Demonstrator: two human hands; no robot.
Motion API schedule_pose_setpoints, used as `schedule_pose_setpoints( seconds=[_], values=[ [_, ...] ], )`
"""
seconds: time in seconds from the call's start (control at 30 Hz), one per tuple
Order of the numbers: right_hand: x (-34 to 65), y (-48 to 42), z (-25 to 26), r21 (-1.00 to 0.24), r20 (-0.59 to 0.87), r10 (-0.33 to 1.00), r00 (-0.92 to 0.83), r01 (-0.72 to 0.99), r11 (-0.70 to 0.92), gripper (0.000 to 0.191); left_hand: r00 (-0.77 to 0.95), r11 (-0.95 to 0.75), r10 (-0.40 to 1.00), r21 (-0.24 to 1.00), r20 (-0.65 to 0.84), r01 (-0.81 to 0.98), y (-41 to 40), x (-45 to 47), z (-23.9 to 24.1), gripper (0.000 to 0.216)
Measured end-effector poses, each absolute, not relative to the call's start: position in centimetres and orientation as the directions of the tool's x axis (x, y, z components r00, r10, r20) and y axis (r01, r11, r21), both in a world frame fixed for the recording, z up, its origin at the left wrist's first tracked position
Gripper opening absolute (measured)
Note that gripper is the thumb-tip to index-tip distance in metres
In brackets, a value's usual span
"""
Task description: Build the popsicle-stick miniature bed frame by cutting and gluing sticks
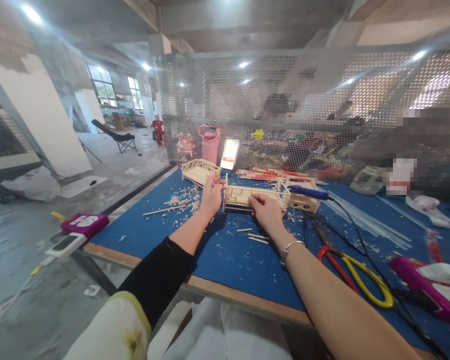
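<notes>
A small bed-like model built of pale wooden sticks (238, 198) stands on the blue tabletop between my hands. My left hand (211, 194) is closed at its left end, thumb and fingers at the corner post. Against the front rail, my right hand (267, 212) is pinched; whether a tiny loose stick is between those fingertips is hidden. A similar stick model (199, 172) stands behind my left hand. Another stick model (305, 196) is to the right, with a blue-handled corded tool (308, 192) resting across it.
Pliers with red and yellow handles (350, 272) lie right of my forearm, beside a black cord. Red sticks (277, 175), clear glue sticks (367, 217), a pink bottle (210, 147) and a lit phone (229, 154) are farther back. Wood scraps (183, 197) litter the blue mat (149, 240). A perforated screen (225, 90) stands behind.
</notes>
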State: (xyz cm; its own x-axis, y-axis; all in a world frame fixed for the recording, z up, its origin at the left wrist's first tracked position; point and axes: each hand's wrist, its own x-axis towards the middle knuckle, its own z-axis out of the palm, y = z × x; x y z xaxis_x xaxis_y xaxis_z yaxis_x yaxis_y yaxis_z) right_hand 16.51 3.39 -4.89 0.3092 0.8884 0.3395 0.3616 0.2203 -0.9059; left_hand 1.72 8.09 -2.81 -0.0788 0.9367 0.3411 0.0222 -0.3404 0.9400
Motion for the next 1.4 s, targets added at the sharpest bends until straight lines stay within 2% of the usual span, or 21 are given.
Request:
schedule_pose_setpoints(
  seconds=[0.2,0.3,0.53,0.87,1.0,1.1,1.17,1.27,1.4],
  values=[
    [16.5,3.5,-4.9,-0.911,0.334,0.892,0.304,0.345,0.224,0.032,-0.170,-0.310,0.940,0.948,0.295,-0.069,7.8,1.8,-2.8,0.028],
    [16.5,3.5,-5.0,-0.915,0.327,0.895,0.302,0.337,0.220,0.032,-0.151,-0.350,0.930,0.933,0.335,-0.086,8.0,1.7,-2.9,0.025],
    [16.5,3.3,-4.8,-0.916,0.324,0.896,0.305,0.338,0.216,0.029,-0.124,-0.409,0.906,0.912,0.405,-0.009,8.1,1.6,-3.3,0.028],
    [16.4,3.4,-4.7,-0.911,0.334,0.890,0.312,0.348,0.220,0.025,-0.029,-0.391,0.919,0.919,0.393,0.049,8.2,1.8,-3.5,0.014],
    [16.3,3.1,-4.4,-0.894,0.372,0.869,0.327,0.377,0.241,0.018,-0.207,-0.443,0.866,0.890,0.455,0.104,8.3,1.4,-3.2,0.012],
    [16.4,2.7,-4.0,-0.855,0.480,0.799,0.364,0.398,0.333,0.013,-0.344,-0.440,0.816,0.885,0.464,0.149,8.5,0.8,-2.9,0.008],
    [16.5,2.5,-3.7,-0.838,0.537,0.742,0.401,0.354,0.415,0.012,-0.369,-0.425,0.813,0.892,0.451,0.154,8.6,0.6,-2.8,0.007],
    [16.8,2.3,-3.6,-0.841,0.541,0.723,0.430,0.267,0.471,0.016,-0.243,-0.428,0.857,0.891,0.454,0.153,8.9,0.5,-3.0,0.010],
    [17.0,2.6,-4.0,-0.865,0.498,0.785,0.369,0.276,0.419,0.019,-0.027,-0.406,0.910,0.900,0.415,0.158,8.9,1.0,-3.4,0.017]
  ],
)
